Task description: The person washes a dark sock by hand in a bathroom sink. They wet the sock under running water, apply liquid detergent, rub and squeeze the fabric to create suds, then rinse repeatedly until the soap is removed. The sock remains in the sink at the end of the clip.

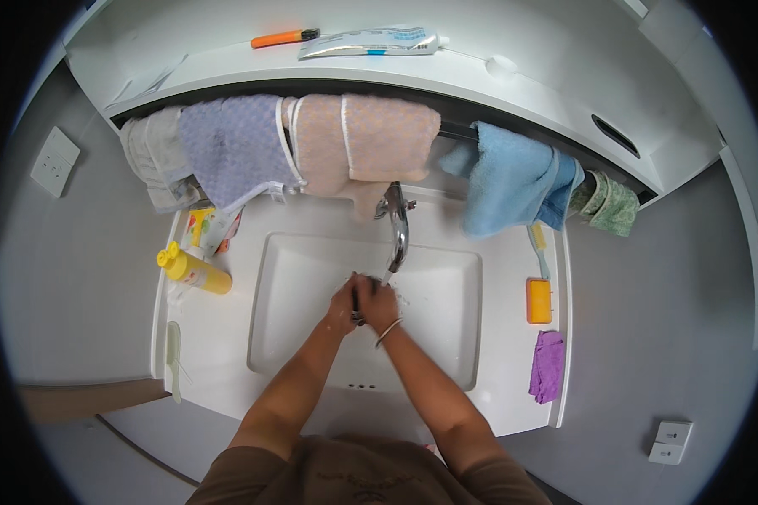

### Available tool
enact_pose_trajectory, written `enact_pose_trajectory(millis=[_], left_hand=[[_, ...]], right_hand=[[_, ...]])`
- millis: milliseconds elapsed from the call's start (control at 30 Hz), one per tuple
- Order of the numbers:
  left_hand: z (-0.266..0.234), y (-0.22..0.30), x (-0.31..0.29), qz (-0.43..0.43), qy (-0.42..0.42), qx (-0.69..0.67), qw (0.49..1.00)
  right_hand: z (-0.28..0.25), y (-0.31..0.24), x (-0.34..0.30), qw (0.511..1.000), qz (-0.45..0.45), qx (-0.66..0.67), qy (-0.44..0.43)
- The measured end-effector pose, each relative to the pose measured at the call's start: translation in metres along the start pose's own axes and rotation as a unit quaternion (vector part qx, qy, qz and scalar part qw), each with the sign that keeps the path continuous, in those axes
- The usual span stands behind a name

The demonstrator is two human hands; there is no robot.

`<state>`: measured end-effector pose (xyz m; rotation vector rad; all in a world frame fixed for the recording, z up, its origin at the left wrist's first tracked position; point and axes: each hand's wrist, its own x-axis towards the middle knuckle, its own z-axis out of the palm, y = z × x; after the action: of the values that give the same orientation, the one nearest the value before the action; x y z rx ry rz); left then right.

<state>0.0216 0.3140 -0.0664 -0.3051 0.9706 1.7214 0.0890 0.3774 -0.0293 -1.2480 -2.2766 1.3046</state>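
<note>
Both of my hands meet over the white sink (pixel 278 337), just below the spout of the chrome faucet (pixel 397 240). A thin stream of water seems to fall from the spout by my right hand (pixel 381 308). My left hand (pixel 342 308) is pressed close beside it, fingers closed. Between them shows a small dark object (pixel 358 315) with a shiny lower end; its kind cannot be made out. The fingers of both hands curl around it, and the right ones are blurred. A light bracelet (pixel 388 332) circles my right wrist.
Left of the sink lies a yellow bottle (pixel 195 271). On the right are a toothbrush (pixel 540 251), an orange soap-like block (pixel 539 300) and a purple cloth (pixel 547 367). Towels (pixel 236 147) hang behind the faucet, below a shelf with a silver tube (pixel 370 43).
</note>
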Motion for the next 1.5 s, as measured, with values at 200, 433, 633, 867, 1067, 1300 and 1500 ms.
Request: enact_pose_trajectory(millis=[200,433,633,867,1067,1300,1500], left_hand=[[-0.005,0.028,-0.027,0.006,-0.089,0.117,0.989],[-0.030,-0.014,0.021,0.070,-0.002,-0.075,0.995],[0.036,-0.019,-0.011,0.052,0.043,0.082,0.994],[0.010,-0.008,-0.001,-0.019,-0.004,-0.005,1.000],[0.016,0.009,-0.015,0.040,-0.033,0.100,0.994],[-0.025,-0.011,0.014,0.093,-0.058,0.000,0.994],[0.033,0.008,-0.030,-0.017,-0.048,0.096,0.994]], right_hand=[[-0.029,0.059,0.033,0.754,0.228,0.612,-0.075],[0.010,-0.012,-0.056,0.971,-0.094,0.204,0.078],[-0.015,0.025,0.010,0.983,-0.058,0.003,0.177],[-0.009,0.001,-0.007,0.984,-0.042,-0.173,-0.022],[-0.014,0.063,0.027,0.924,0.071,0.352,0.133],[0.012,-0.008,-0.049,0.969,-0.125,0.190,0.092],[-0.025,0.029,0.024,0.993,-0.006,-0.012,0.117]])
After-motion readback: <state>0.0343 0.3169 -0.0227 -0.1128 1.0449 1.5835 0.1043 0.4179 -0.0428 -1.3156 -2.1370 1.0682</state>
